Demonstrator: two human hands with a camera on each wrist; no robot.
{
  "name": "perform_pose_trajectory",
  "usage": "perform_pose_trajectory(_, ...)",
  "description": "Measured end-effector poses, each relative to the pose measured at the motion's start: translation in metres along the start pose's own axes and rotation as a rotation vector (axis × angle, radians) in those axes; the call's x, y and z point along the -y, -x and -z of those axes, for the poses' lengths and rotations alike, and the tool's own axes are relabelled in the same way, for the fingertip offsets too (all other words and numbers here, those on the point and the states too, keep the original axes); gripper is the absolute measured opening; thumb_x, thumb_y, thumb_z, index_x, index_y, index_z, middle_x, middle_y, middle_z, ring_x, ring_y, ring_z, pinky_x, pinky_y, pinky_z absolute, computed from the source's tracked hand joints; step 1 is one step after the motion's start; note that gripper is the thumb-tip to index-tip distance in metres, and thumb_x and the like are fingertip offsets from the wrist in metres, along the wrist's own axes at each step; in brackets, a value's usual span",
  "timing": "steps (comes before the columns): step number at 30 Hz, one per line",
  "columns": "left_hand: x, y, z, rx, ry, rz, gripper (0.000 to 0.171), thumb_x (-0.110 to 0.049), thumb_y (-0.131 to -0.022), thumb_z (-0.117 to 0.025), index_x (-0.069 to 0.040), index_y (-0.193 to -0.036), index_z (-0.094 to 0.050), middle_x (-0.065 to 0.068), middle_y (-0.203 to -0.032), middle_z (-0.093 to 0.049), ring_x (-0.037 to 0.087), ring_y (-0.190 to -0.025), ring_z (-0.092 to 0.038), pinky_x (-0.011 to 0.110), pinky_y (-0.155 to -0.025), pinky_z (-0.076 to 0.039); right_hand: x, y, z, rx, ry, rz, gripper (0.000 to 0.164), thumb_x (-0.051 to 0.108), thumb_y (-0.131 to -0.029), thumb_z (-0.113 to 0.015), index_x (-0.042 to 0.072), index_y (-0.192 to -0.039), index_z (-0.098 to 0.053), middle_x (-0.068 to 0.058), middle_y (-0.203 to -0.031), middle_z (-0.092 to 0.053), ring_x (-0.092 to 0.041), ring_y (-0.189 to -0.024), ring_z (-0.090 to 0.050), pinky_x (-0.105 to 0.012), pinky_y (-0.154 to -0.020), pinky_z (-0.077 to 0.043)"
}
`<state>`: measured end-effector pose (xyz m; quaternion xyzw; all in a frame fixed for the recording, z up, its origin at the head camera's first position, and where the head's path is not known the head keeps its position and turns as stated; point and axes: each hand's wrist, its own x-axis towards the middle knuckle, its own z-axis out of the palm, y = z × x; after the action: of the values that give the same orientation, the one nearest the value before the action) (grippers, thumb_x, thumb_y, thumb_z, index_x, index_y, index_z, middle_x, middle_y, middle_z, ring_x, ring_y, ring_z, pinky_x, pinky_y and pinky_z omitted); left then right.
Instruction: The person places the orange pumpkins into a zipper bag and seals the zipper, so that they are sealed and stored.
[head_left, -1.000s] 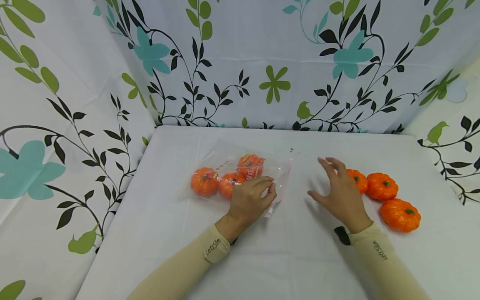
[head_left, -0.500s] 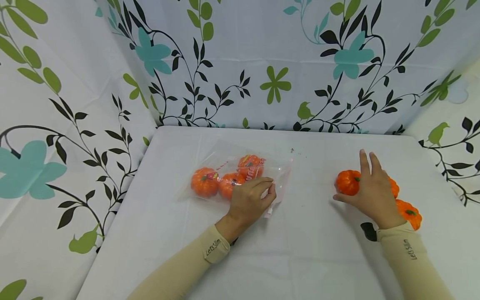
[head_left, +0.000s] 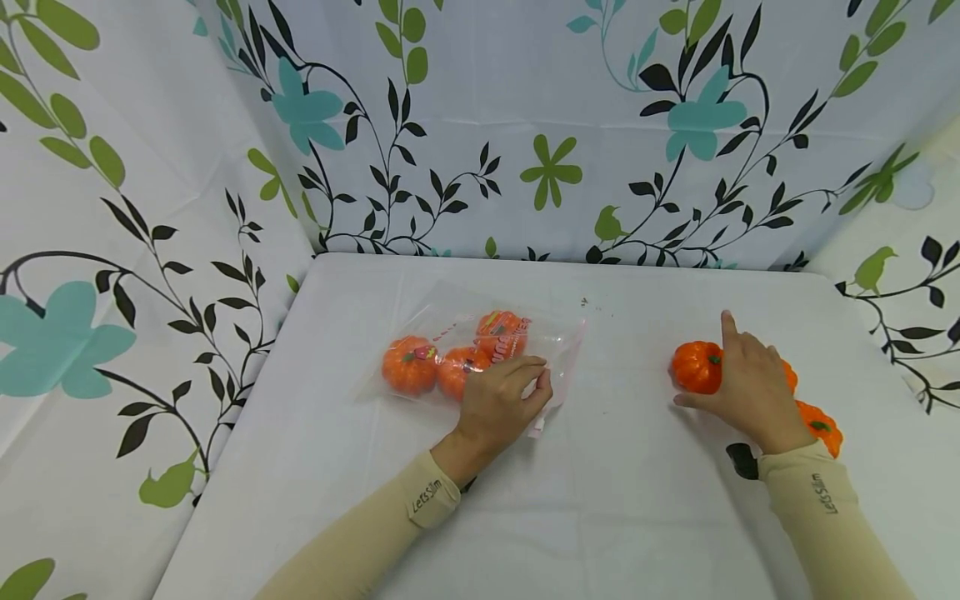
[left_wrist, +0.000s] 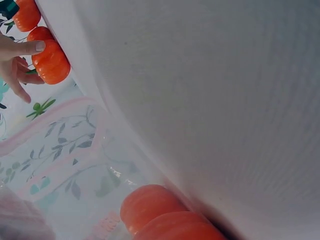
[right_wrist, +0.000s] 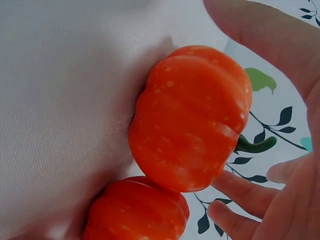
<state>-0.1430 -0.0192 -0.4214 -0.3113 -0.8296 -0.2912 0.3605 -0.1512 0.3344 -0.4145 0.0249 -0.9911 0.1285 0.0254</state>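
Note:
My left hand (head_left: pixel 502 387) pinches the edge of a clear plastic zip bag (head_left: pixel 562 329) with pink print, which lies flat on the table. Three small orange toy pumpkins (head_left: pixel 408 365) are inside it. On the right, my right hand (head_left: pixel 757 392) reaches around the leftmost of three loose pumpkins (head_left: pixel 693 367). In the right wrist view, this pumpkin (right_wrist: pixel 192 117) with its curved green stem rests on the cloth between the spread thumb and fingers. A second pumpkin (right_wrist: pixel 135 210) sits right by it. Part of the other two loose pumpkins is hidden behind my right hand in the head view.
A white cloth covers the table (head_left: pixel 585 508). Behind and to the sides hangs a white curtain (head_left: pixel 465 100) with printed leaves, birds and flowers. A dark wrist camera (head_left: pixel 742 460) shows beside the right sleeve.
My right hand has moved right, from left of the loose pumpkins to around the leftmost one, and its fingers have drawn in slightly. The left hand and the bag stay in place.

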Motion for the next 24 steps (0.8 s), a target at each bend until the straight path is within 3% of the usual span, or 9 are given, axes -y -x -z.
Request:
perform_pose_trajectory(8, -0.0001, -0.0002, -0.0003, -0.004, -0.002, -0.006, 0.009, -0.009, -0.085, -0.074, -0.004, -0.088, -0.08, 0.005, -0.092, -0.077, 0.015, -0.079, -0.075, 0.023, -0.07, -0.058, -0.0033, 0.0008, -0.0005, 0.019, 0.024, -0.022, 0.129, 0.053, -0.07, -0.088, -0.011, -0.155, -0.015, -0.044, -0.134, -0.046, -0.062, -0.133, -0.024, -0.074, -0.112, -0.007)
perform_pose_trajectory(13, -0.0001, -0.0002, -0.0001, -0.005, -0.005, -0.007, 0.008, -0.01, -0.084, -0.075, -0.004, -0.088, -0.08, 0.005, -0.091, -0.077, 0.014, -0.078, -0.075, 0.023, -0.07, -0.058, -0.0045, 0.0016, -0.0009, 0.012, 0.058, 0.004, 0.107, 0.044, -0.073, -0.088, -0.015, -0.145, -0.037, -0.045, -0.13, -0.048, -0.063, -0.13, -0.026, -0.075, -0.109, -0.012)
perform_pose_trajectory(18, -0.0002, -0.0001, -0.0003, -0.002, -0.011, -0.004, 0.009, -0.01, -0.084, -0.075, -0.004, -0.088, -0.08, 0.004, -0.091, -0.077, 0.014, -0.078, -0.075, 0.023, -0.069, -0.058, -0.0053, 0.0034, -0.0002, 0.012, 0.072, 0.027, 0.096, 0.039, -0.075, -0.087, -0.017, -0.139, -0.044, -0.044, -0.129, -0.049, -0.063, -0.129, -0.029, -0.072, -0.112, -0.014)
perform_pose_trajectory(24, -0.0004, -0.0001, -0.0009, -0.002, -0.019, -0.001, 0.01, -0.011, -0.084, -0.076, -0.003, -0.089, -0.08, 0.005, -0.091, -0.077, 0.015, -0.078, -0.075, 0.022, -0.069, -0.058, 0.0016, 0.0055, 0.0012, 0.032, 0.009, 0.014, 0.09, 0.036, -0.077, -0.086, -0.012, -0.141, -0.045, -0.039, -0.133, -0.05, -0.058, -0.122, -0.042, -0.072, -0.103, -0.032)
